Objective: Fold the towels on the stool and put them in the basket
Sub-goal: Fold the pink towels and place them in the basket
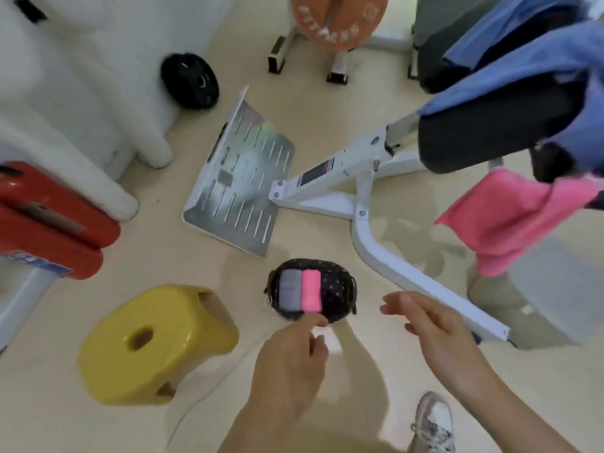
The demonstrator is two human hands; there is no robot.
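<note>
A small dark dotted basket sits on the floor. Inside it lie a folded grey towel and a folded pink towel, side by side. The yellow stool stands to the basket's left with nothing on its seat. My left hand hovers just below the basket, fingers loosely curled, holding nothing. My right hand is to the basket's right, fingers spread and empty.
A white exercise machine frame with a metal footplate lies beyond the basket. A pink cloth and blue cloths hang at the right. A black weight plate, red pads and my shoe are also around.
</note>
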